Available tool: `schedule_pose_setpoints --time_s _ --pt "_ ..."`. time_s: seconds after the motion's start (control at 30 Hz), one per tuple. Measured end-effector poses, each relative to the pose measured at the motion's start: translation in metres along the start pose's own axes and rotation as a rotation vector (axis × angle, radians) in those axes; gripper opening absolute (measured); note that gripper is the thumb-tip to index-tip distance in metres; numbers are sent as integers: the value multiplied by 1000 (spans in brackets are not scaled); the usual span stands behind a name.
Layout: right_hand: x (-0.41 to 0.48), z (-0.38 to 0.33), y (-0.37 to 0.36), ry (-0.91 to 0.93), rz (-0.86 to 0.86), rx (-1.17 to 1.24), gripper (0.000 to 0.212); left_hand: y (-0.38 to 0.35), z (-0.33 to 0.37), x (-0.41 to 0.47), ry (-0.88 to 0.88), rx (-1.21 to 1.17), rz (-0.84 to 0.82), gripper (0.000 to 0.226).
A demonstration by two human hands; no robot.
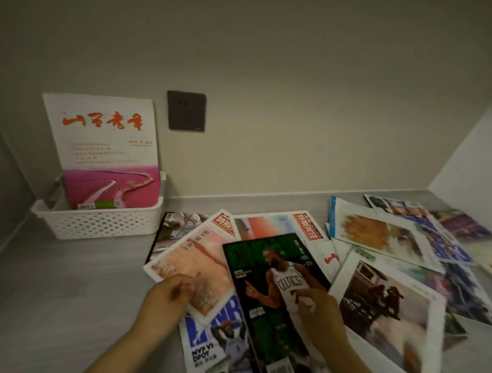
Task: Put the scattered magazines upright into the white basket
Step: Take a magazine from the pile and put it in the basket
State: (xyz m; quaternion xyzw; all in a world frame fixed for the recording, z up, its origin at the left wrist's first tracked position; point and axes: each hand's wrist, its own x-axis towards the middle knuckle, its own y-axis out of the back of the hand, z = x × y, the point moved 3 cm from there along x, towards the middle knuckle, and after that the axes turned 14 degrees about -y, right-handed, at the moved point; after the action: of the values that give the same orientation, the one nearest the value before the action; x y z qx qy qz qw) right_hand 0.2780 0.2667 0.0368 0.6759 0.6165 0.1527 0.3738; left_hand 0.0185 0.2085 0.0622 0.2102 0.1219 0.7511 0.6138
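Both forearms enter from the bottom edge, cut off at frame. Left hand point(172, 290) rests on the lower edge of a pink-cover magazine point(194, 258), fingers curled; whether it grips the cover cannot be determined. Right hand point(317, 311) lies on the green Celtics magazine point(268, 274), fingers bent against the cover, grip likewise unclear. Beneath both lies a blue NBA magazine point(215, 337), partly covered and cropped at the bottom. Further scattered magazines point(385, 238) overlap across the grey counter point(60, 290) toward the right; motion blur obscures their covers. At left rear stands the white basket point(98, 223), perforated, holding one white-and-pink magazine point(103, 137) upright against the wall, just beside a dark wall socket point(185, 111).
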Motion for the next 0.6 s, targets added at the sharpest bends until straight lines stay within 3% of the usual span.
schedule_pose_setpoints --time_s 0.1,0.2,0.33,0.47,0.6 --pt "5 59 41 -136 179 -252 30 -49 13 -16 23 -31 -157 34" --pt "3 104 72 -232 273 -357 36 -99 23 -32 39 -15 -340 23" --pt "5 154 85 -332 203 -487 60 -164 39 -35 -8 91 -373 36" --pt "6 166 80 -282 156 -501 61 -211 58 -22 -37 52 -431 47" --pt "9 173 80 -243 128 -475 64 -240 60 -5 16 186 -446 49"
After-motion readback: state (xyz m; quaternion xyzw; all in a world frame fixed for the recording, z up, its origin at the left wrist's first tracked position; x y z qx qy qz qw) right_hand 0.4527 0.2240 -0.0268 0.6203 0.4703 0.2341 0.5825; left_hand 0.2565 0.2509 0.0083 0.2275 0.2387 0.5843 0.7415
